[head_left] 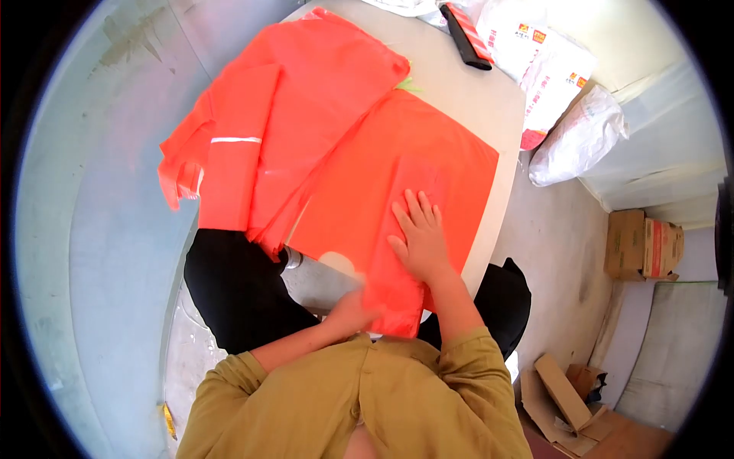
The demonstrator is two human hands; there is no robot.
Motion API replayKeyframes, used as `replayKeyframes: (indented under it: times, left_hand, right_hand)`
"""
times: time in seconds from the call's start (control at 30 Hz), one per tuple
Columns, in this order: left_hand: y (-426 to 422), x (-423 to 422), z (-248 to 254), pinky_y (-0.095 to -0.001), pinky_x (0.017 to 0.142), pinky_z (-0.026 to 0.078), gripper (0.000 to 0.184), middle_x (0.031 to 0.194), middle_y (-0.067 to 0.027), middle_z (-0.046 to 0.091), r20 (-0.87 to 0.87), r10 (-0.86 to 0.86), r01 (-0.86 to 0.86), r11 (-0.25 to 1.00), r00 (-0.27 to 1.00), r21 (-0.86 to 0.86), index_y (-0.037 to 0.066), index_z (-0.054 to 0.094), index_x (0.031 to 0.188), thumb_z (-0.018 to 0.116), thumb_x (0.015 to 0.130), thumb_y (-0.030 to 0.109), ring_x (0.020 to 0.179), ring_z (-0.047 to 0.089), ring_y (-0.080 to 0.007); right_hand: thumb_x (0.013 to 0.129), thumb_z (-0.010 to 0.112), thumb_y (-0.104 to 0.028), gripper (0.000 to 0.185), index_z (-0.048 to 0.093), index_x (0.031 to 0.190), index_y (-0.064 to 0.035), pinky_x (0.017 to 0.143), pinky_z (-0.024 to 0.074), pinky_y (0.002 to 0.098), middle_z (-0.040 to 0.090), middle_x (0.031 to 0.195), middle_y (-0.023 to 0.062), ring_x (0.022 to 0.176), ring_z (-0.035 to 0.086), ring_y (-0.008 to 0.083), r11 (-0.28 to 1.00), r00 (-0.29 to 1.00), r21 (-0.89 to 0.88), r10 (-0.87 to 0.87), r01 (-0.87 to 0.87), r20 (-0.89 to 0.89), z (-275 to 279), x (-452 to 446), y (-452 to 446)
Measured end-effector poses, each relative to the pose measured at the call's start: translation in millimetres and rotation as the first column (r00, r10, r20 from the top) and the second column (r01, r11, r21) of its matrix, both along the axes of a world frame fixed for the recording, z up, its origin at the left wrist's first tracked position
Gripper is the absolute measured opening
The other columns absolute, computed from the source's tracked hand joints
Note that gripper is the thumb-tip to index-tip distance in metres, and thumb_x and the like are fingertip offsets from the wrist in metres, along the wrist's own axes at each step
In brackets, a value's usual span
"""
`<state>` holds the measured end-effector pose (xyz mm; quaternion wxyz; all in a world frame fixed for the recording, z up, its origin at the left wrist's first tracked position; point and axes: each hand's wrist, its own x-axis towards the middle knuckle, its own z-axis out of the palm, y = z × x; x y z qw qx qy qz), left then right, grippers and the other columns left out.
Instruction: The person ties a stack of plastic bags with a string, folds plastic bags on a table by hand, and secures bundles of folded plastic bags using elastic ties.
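Note:
Red plastic bags (329, 99) lie in overlapping stacks on a pale table (501, 115). My right hand (422, 241) rests flat with its fingers spread on the nearer red sheet (451, 168). At the table's near edge, close to my waist, my left hand (353, 314) is beside the hanging end of the red plastic; it is blurred and its fingers are hard to make out. A folded red strip with a white band (235, 140) lies on the left part of the pile.
A black and red roll (468, 38) lies at the table's far end near white printed sacks (547, 69). A white bag (577, 141) is beyond the right edge. Cardboard boxes (627, 245) and flattened cardboard (562, 394) are on the floor at right.

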<state>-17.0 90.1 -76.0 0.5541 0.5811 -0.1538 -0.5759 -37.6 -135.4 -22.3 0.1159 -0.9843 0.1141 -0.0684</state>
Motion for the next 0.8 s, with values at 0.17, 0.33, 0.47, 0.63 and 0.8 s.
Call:
replayKeyframes:
  times: [0.17,0.33,0.47,0.63,0.8]
  left_hand:
    - [-1.0,0.7,8.5,-0.0335,0.090,0.054,0.042,0.117,-0.0091,0.069,-0.044,0.030,-0.030,0.999,0.999,-0.011,-0.003,0.057,0.131,0.067,0.093,0.011,0.104,0.064,-0.0164]
    - [-0.4,-0.7,13.8,-0.0331,0.083,0.055,0.045,0.115,-0.0092,0.069,-0.117,0.081,-0.082,0.997,0.990,-0.002,0.000,0.056,0.134,0.066,0.092,0.013,0.099,0.065,-0.0158]
    - [-3.2,2.9,29.9,-0.0330,0.086,0.054,0.048,0.119,-0.0102,0.068,-0.138,0.124,-0.127,0.992,0.983,-0.012,-0.001,0.055,0.136,0.067,0.091,0.012,0.101,0.064,-0.0162]
    - [1.5,2.3,19.0,-0.0320,0.090,0.053,0.041,0.117,-0.0095,0.068,-0.074,0.166,-0.168,0.986,0.983,-0.021,-0.005,0.057,0.128,0.069,0.092,0.011,0.101,0.065,-0.0156]
    - [3.1,4.6,26.0,-0.0319,0.086,0.054,0.041,0.112,-0.0097,0.069,-0.032,0.141,-0.140,0.990,0.990,0.022,-0.005,0.058,0.126,0.069,0.091,0.014,0.098,0.065,-0.0154]
  right_hand:
    - [0.090,0.067,-0.034,0.061,0.054,0.144,-0.0090,0.120,0.0238,0.0577,0.032,0.163,0.0158,0.149,0.029,0.0403,0.999,0.998,0.036,0.010,-0.012,0.060,-5.9,-0.3,-6.6]
    - [0.090,0.068,-0.030,0.060,0.054,0.144,-0.0078,0.119,0.0251,0.0584,0.035,0.161,0.0179,0.148,0.030,0.0428,0.993,0.983,0.114,-0.048,0.028,0.180,-20.4,-7.6,-11.9]
    - [0.097,0.062,-0.032,0.055,0.054,0.145,-0.0069,0.122,0.0227,0.0545,0.036,0.162,0.0167,0.151,0.027,0.0420,0.993,0.987,0.100,-0.083,0.070,0.135,-12.9,-10.1,-11.0]
    - [0.094,0.066,-0.025,0.050,0.059,0.139,-0.0046,0.119,0.0276,0.0532,0.043,0.157,0.0160,0.146,0.034,0.0402,0.994,0.980,0.056,-0.098,0.090,0.171,-6.3,-5.2,-4.3]
    - [0.085,0.070,-0.015,0.043,0.065,0.126,-0.0004,0.110,0.0386,0.0521,0.058,0.139,0.0177,0.129,0.050,0.0401,0.996,0.943,0.062,-0.083,0.067,0.323,7.4,13.6,-22.4]
